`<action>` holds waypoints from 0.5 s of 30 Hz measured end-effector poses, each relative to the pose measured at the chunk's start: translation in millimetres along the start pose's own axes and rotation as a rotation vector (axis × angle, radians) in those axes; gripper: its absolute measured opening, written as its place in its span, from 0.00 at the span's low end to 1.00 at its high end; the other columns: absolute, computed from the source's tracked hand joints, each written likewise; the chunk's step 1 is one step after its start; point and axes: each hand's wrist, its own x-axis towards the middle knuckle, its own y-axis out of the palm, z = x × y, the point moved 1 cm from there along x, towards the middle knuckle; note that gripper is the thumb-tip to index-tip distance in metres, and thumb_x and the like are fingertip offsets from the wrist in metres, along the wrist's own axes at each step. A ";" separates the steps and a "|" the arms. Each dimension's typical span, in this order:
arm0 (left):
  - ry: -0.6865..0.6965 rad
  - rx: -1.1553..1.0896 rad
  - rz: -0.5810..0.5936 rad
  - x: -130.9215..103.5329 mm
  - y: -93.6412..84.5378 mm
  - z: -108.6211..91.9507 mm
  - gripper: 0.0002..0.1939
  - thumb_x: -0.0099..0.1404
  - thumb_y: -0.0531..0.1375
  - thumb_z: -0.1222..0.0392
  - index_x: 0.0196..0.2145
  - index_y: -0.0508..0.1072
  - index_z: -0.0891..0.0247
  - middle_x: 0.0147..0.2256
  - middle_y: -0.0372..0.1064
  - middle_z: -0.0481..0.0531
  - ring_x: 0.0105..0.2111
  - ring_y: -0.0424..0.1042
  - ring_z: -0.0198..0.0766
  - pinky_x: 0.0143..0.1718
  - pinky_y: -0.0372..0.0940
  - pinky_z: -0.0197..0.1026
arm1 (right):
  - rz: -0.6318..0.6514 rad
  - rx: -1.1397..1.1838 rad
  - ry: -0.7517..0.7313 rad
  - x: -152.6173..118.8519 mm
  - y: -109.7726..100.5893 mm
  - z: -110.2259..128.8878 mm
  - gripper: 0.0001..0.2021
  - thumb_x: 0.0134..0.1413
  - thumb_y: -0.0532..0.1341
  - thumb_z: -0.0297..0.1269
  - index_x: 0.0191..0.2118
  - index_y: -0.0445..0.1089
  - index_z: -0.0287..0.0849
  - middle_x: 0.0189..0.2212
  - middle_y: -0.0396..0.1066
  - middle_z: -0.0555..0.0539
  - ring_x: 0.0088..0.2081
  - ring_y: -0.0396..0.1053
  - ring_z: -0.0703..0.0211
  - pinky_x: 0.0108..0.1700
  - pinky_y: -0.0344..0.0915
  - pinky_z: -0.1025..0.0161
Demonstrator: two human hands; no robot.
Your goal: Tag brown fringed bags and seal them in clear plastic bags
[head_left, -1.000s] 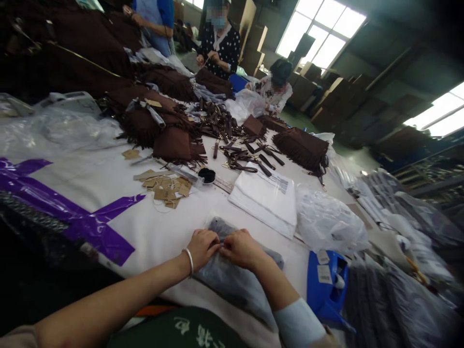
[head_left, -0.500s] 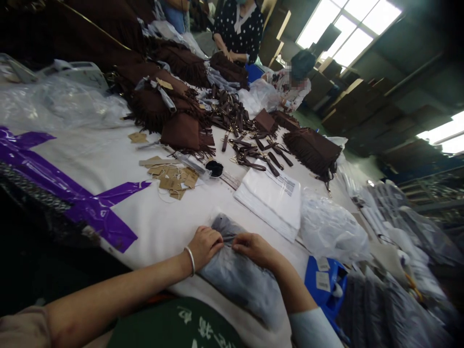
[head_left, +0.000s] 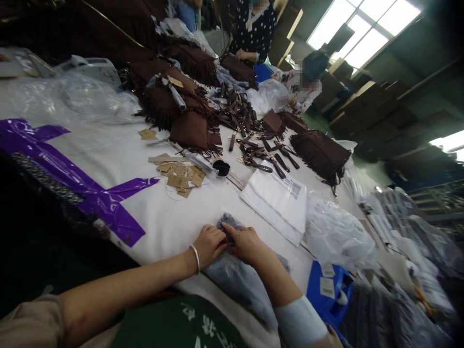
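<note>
A dark item in a clear plastic bag (head_left: 241, 282) lies at the front edge of the white-covered table, its far end showing past my fingers. My left hand (head_left: 211, 245), with a bracelet at the wrist, grips the bag near that end with curled fingers. Beside it, my right hand (head_left: 244, 243) pinches the plastic, its index finger stretched toward the bag's far end. Both hands nearly touch. A stack of white plastic bags (head_left: 277, 203) lies to their right. Tan paper tags with strings (head_left: 183, 176) and a small black round container (head_left: 221, 168) are beyond the hands.
Brown fringed bags (head_left: 190, 130) and dark straps (head_left: 239, 113) cover the far side. Crumpled clear plastic (head_left: 337, 232) and a blue container (head_left: 328, 290) are at the right. Purple tape (head_left: 108, 205) runs along the left edge. Two people stand or lean beyond the table.
My right hand has moved left along the bag toward its far end, closer to my left hand. The view has shifted slightly, and a person's arms at the back have moved.
</note>
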 end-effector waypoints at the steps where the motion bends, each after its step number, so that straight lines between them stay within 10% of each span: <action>1: 0.005 0.009 0.003 0.0 -0.6 -0.5 0.04 0.64 0.57 0.62 0.30 0.68 0.64 0.32 0.69 0.51 0.35 0.65 0.41 0.44 0.55 0.48 | -0.006 -0.006 0.023 0.7 0.1 -2.4 0.38 0.46 0.64 0.39 0.63 0.49 0.49 0.39 0.74 0.41 0.44 0.67 0.45 0.47 0.57 0.51; 7: 0.022 0.009 -0.006 -3.0 0.3 -3.4 0.04 0.65 0.56 0.62 0.32 0.68 0.62 0.31 0.69 0.50 0.36 0.65 0.41 0.45 0.54 0.49 | -0.169 -0.002 0.253 -12.2 1.7 -27.5 0.41 0.49 0.62 0.35 0.66 0.40 0.43 0.45 0.70 0.36 0.49 0.62 0.40 0.49 0.55 0.47; 12: 0.011 -0.003 -0.019 1.4 2.2 -1.4 0.05 0.65 0.55 0.61 0.32 0.69 0.62 0.32 0.70 0.50 0.37 0.66 0.41 0.46 0.55 0.48 | -0.227 0.333 0.157 -15.4 30.8 -32.5 0.46 0.43 0.67 0.47 0.65 0.43 0.48 0.61 0.53 0.41 0.61 0.49 0.42 0.57 0.51 0.48; 15: 0.031 -0.003 -0.051 0.7 -5.9 7.5 0.07 0.65 0.53 0.60 0.34 0.70 0.61 0.34 0.71 0.50 0.38 0.67 0.41 0.45 0.58 0.47 | -0.287 0.493 0.275 -18.0 44.0 -47.1 0.40 0.50 0.62 0.46 0.65 0.44 0.48 0.58 0.59 0.42 0.57 0.58 0.50 0.57 0.54 0.53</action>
